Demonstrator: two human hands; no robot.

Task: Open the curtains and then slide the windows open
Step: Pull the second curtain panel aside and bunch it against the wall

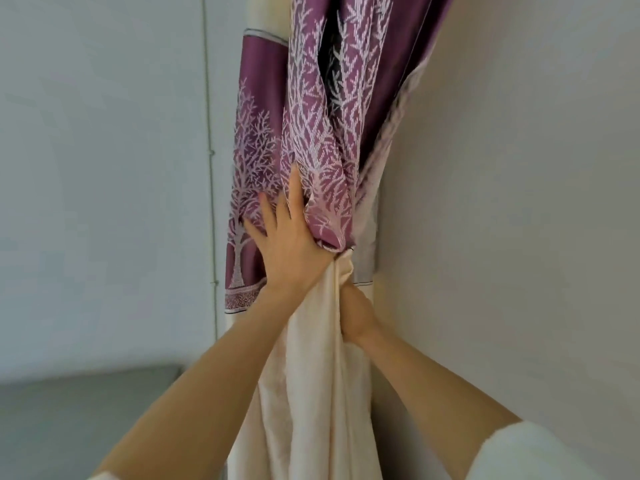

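1. My left hand (289, 249) lies flat with fingers spread against the purple curtain (311, 133), pressing its gathered folds toward the wall corner; it grasps nothing.
2. My right hand (355, 315) is clenched around the cream lower cloth (311, 375) just under the bunched waist.
3. The curtain's long axis runs straight up from both grips, my left higher and nearer the bunch.
4. No window shows here.
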